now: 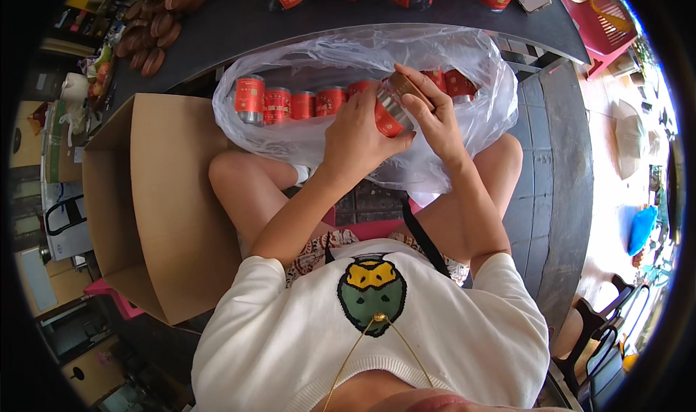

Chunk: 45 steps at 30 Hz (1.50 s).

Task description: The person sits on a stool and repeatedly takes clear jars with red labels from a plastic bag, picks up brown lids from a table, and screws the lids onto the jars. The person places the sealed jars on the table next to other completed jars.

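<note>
A red-labelled clear jar sits tilted between the person's two hands, above the near side of an open plastic bag. The left hand is wrapped around the jar's body from the left, its thumb reaching beneath. The right hand comes from the right, fingers and thumb curled onto the brown lid at the jar's upper end; whether the lid is seated cannot be told. Just beyond both hands, more red-labelled containers stand in a row inside the bag.
</note>
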Available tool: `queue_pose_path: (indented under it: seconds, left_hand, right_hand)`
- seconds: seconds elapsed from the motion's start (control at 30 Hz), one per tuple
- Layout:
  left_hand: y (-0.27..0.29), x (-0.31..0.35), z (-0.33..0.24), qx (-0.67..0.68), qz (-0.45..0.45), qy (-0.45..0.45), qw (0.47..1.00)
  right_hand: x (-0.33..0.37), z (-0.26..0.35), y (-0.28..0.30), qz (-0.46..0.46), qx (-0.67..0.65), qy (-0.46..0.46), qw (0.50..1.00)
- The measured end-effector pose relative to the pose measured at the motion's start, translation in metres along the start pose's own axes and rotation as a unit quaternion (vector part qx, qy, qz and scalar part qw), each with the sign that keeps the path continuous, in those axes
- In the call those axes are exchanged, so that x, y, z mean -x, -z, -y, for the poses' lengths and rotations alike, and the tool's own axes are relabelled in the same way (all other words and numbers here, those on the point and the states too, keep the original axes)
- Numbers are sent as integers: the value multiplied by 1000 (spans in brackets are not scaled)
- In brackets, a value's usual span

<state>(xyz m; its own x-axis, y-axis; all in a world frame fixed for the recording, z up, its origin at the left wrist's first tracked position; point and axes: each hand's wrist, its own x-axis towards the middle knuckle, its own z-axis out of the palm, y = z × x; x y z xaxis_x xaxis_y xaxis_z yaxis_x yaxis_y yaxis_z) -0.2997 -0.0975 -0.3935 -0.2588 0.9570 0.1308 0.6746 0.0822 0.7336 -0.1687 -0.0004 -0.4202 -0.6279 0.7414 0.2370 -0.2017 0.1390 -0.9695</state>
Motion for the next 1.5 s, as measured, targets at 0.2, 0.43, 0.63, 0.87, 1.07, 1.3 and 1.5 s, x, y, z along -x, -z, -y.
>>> queue_pose_path:
  seconds: [0.2, 0.43, 0.63, 0.87, 1.07, 1.3, 1.5]
  left_hand:
    - [5, 10, 9, 191, -70, -111, 973]
    - [-16, 26, 18, 433, -29, 3, 901]
    - [4, 22, 20, 602, 122, 211, 760]
    - [28, 14, 29, 688, 310, 334, 564]
    - [24, 19, -2, 591, 159, 292, 735]
    - [2, 14, 24, 208, -65, -113, 969]
    - [16, -5, 43, -65, -89, -424, 899]
  right_hand:
    - [-2, 1, 13, -79, -178, -34, 980]
    - [1, 1, 0, -79, -219, -3, 973]
    - [2, -4, 13, -57, -40, 110, 991]
    - [1, 4, 23, 50, -72, 128, 988]
    - [3, -7, 15, 18, -158, 127, 979]
    - [4, -3, 2, -40, -240, 21, 970]
    - [2, 2, 3, -54, -282, -101, 953]
